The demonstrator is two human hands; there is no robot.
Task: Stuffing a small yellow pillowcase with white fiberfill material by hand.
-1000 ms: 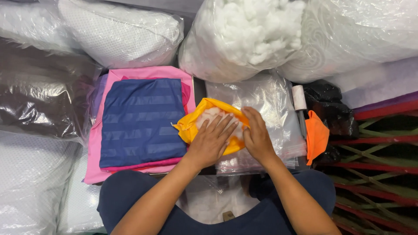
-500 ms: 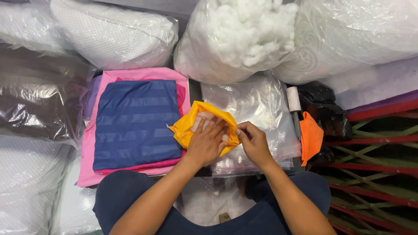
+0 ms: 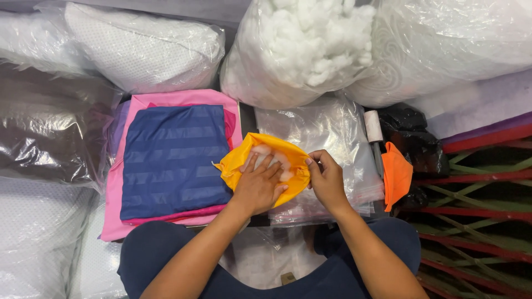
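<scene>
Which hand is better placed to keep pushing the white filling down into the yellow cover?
Probably the left hand: its fingers lie flat in the yellow cover opening, on the white filling. The right hand pinches the cover's edge.

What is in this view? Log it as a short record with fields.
setting: head view down onto a lap ringed by bagged soft goods
left hand: flat on white stuffing in the mouth of the yellow cover
right hand: pinches the cover's right edge
under the cover: clear plastic bags
left side: blue striped cloth folded on pink cloth
right side: orange cloth, white roll
behind: bag of white stuffing, bagged white pillow
</scene>
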